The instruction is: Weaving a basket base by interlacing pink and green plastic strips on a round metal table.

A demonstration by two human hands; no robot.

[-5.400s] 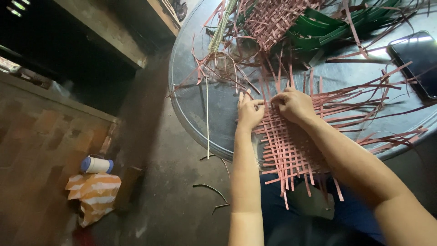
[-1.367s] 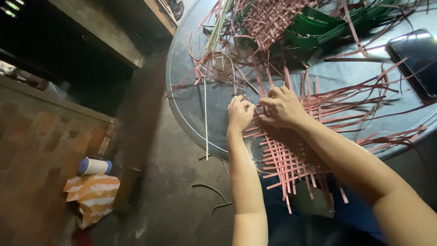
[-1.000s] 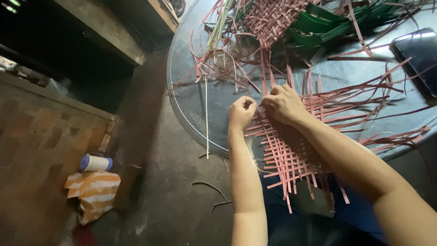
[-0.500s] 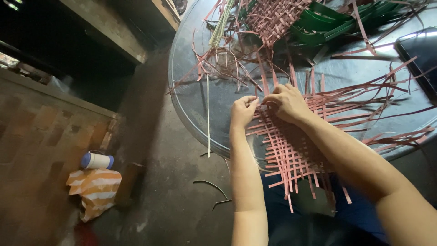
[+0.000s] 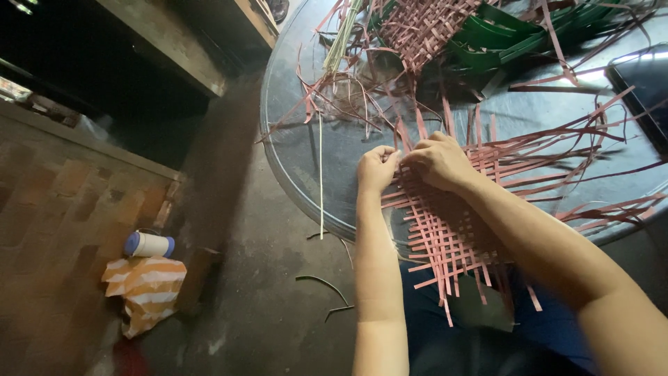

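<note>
Head view. A white jar with a blue lid (image 5: 149, 244) lies on the floor beside an orange-and-white striped bag (image 5: 145, 291); the contents of both are hidden. On the round glass table (image 5: 296, 146), a woven mat of pink strips (image 5: 445, 230) hangs over the near edge toward the person's lap. The left hand (image 5: 376, 168) is curled nearly closed, fingertips pinching a strip at the mat's far-left corner. The right hand (image 5: 440, 160), fingers bent, presses on the weave just beside the left hand, the two almost touching. Loose pink strips (image 5: 557, 146) fan out to the right. Green strips (image 5: 515, 35) and a second pink weave (image 5: 424, 28) lie at the far edge.
</note>
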